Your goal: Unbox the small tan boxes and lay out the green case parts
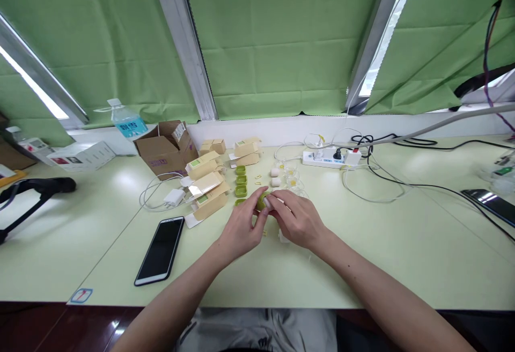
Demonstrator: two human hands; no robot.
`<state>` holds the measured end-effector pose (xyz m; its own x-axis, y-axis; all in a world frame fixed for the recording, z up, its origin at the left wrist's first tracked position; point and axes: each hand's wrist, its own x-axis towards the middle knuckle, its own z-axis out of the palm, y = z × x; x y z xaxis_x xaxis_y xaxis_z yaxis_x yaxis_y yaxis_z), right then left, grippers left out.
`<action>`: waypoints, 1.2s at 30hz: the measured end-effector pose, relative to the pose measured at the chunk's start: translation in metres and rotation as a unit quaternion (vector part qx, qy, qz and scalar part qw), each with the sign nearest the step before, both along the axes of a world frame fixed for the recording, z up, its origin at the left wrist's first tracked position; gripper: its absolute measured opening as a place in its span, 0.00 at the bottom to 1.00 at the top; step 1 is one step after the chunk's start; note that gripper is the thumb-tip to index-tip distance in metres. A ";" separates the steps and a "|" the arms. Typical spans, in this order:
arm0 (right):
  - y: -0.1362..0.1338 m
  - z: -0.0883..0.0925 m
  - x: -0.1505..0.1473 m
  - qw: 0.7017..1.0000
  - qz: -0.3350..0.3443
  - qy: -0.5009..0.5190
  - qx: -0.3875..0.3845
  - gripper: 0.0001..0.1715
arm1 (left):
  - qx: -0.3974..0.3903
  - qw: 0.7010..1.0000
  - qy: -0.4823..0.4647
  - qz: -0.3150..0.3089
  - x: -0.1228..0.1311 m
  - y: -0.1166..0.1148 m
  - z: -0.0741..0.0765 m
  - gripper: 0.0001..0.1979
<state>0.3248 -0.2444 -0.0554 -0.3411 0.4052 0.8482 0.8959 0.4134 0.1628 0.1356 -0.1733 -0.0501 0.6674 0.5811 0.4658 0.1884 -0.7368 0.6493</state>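
Over the middle of the table, my left hand (246,224) is closed around a small green container (262,202). My right hand (296,217) meets it from the other side, its fingertips pinching a small white piece (266,202) against the container; how the two fit is hidden by fingers. Just beyond my hands, similar green containers (240,180) stand in a column. Beside them are yellow clips (258,179), white cylindrical pieces (276,177) and clear plastic parts (293,181). Another white piece (283,237) lies partly hidden beneath my right hand.
Opened small cartons (207,193) lie left of the green containers, before a brown cardboard box (167,151). A phone (160,250) and a white charger (174,197) are at left. A power strip (332,159) with cables lies at the back right; a dark phone (491,204) is far right.
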 end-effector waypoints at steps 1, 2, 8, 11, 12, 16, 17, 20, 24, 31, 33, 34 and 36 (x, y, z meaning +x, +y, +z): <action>0.000 0.000 -0.001 1.000 -0.003 0.002 -0.001 0.18 | 0.013 1.000 0.006 0.000 0.000 0.000 0.001 0.23; 0.000 -0.001 -0.002 1.000 -0.004 0.004 -0.004 0.18 | 0.024 1.000 0.011 0.001 0.000 -0.001 0.002 0.22; -0.001 -0.002 -0.012 0.999 -0.005 0.033 -0.032 0.14 | 0.111 0.993 0.026 0.042 0.004 0.000 0.001 0.18; -0.002 -0.001 -0.017 0.999 -0.007 0.049 -0.022 0.15 | 0.160 0.984 0.035 0.068 0.006 0.001 -0.002 0.18; -0.002 -0.001 -0.019 0.998 -0.006 0.054 -0.018 0.16 | 0.175 0.981 0.032 0.075 0.006 0.002 -0.003 0.18; -0.001 -0.003 -0.019 0.999 -0.007 0.054 -0.009 0.23 | 0.200 0.976 0.009 0.089 0.006 0.003 -0.004 0.17; -0.001 -0.004 -0.018 0.999 -0.007 0.048 -0.006 0.25 | 0.192 0.978 0.009 0.087 0.006 0.003 -0.004 0.17; 0.000 -0.006 -0.014 0.999 0.002 0.035 -0.004 0.27 | 0.154 0.986 0.015 0.067 0.005 0.004 -0.003 0.16; 0.000 -0.005 -0.012 0.999 0.014 0.033 -0.010 0.23 | 0.132 0.990 0.022 0.048 0.004 0.004 -0.001 0.16; -0.003 0.000 -0.015 0.999 -0.007 0.030 -0.042 0.15 | 0.135 0.989 0.038 0.050 0.003 0.005 0.000 0.17; -0.003 0.001 -0.015 0.999 -0.010 0.024 -0.046 0.14 | 0.153 0.985 0.043 0.059 0.004 0.006 -0.001 0.17; -0.003 0.001 -0.014 0.999 -0.010 0.021 -0.047 0.14 | 0.162 0.984 0.045 0.063 0.004 0.006 -0.002 0.17; -0.002 0.001 -0.012 0.999 -0.009 0.011 -0.046 0.13 | 0.179 0.981 0.046 0.062 0.004 0.007 -0.003 0.17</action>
